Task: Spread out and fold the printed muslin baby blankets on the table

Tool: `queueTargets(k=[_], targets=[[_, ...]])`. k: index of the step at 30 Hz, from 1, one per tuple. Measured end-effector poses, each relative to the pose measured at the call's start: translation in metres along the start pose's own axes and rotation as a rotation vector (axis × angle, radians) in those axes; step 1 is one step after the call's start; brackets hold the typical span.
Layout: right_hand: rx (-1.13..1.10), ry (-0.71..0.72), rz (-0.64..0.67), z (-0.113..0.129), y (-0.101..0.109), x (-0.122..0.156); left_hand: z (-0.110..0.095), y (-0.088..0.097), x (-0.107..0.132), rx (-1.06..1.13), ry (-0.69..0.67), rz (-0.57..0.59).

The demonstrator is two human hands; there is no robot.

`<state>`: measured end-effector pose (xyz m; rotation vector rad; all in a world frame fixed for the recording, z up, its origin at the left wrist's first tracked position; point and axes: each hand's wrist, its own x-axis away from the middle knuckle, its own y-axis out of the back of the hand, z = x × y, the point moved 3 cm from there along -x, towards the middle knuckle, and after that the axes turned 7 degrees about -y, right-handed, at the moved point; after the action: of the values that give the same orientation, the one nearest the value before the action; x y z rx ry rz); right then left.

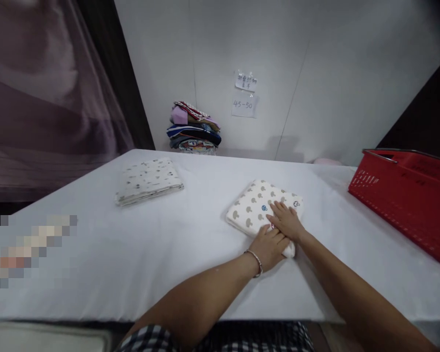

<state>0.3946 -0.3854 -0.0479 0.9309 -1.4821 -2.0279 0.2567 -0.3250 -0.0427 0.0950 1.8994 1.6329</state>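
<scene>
A folded white cloth with a grey mushroom print (pixel 247 208) lies at an angle on the white-covered table (pixel 205 225). My left hand (pixel 270 247), with a bracelet at the wrist, rests on the cloth's near edge, fingers stretched out. Just above and to the right, my right hand (pixel 288 222) lies flat on top of the same cloth, fingers spread. The two hands are close together, and parts of the print are hidden under them. Farther left sits another folded white cloth with small dark prints (pixel 148 178).
A red plastic basket (pixel 407 200) stands at the table's right side. Behind the far edge is a stack of folded fabrics (pixel 194 127) against the wall. Paper notes (pixel 244 105) are taped above. A pinkish curtain (pixel 47 107) hangs at left; a pixelated patch covers the left table edge.
</scene>
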Motion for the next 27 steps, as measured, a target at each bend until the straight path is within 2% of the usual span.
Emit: queueTargets(k=[2,5,9,11,14,16,18,21,25,27], targets=[[0.068,0.055,0.075,-0.001,-0.011,0.001,0.000,0.001,0.001,0.000,-0.010,0.016],[0.047,0.109,0.096,-0.005,-0.009,-0.001,0.002,0.006,0.006,0.009,-0.010,-0.010],[-0.271,-0.122,0.014,-0.007,0.019,0.005,0.009,0.015,0.011,0.034,0.053,-0.060],[-0.416,-0.157,-0.049,-0.002,0.032,0.023,0.013,0.016,0.011,0.032,0.081,-0.054],[-0.408,0.049,-0.051,0.014,0.039,0.059,0.017,0.012,0.008,0.013,0.112,-0.026],[-0.287,0.194,-0.050,0.023,0.035,0.081,0.019,0.009,0.005,0.003,0.123,-0.011],[-0.188,0.263,-0.090,0.027,0.028,0.094,0.020,0.006,0.004,0.002,0.122,-0.003],[-0.150,0.318,-0.161,0.025,0.024,0.095,0.020,0.009,0.005,0.018,0.109,-0.028],[-0.091,0.362,-0.260,0.012,0.028,0.086,0.021,0.018,0.009,0.026,0.107,-0.137],[-0.070,0.387,-0.279,0.006,0.024,0.086,0.024,0.019,0.012,0.010,0.145,-0.127]])
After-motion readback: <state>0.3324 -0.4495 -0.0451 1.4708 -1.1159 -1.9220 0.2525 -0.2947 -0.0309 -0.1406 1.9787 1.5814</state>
